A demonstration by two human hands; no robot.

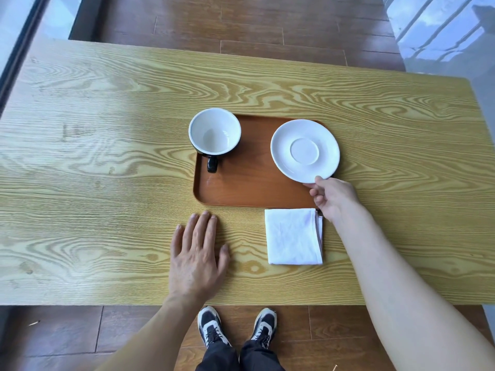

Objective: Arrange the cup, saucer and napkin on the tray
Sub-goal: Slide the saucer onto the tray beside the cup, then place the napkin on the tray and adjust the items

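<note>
A brown tray [249,188] lies in the middle of the wooden table. A cup [214,133], black outside and white inside, stands upright in the tray's far left corner with its handle toward me. My right hand [333,198] pinches the near rim of a white saucer [304,150], which is over the tray's right side; I cannot tell whether it rests on the tray. A folded white napkin [293,236] lies on the table just in front of the tray's near right corner. My left hand [197,254] rests flat on the table, fingers spread, near the tray's near left corner.
The wooden table [107,156] stretches wide to the left and right of the tray. Its near edge runs just above my shoes [237,326] on the wooden floor. Glass panels stand at the far left and far right.
</note>
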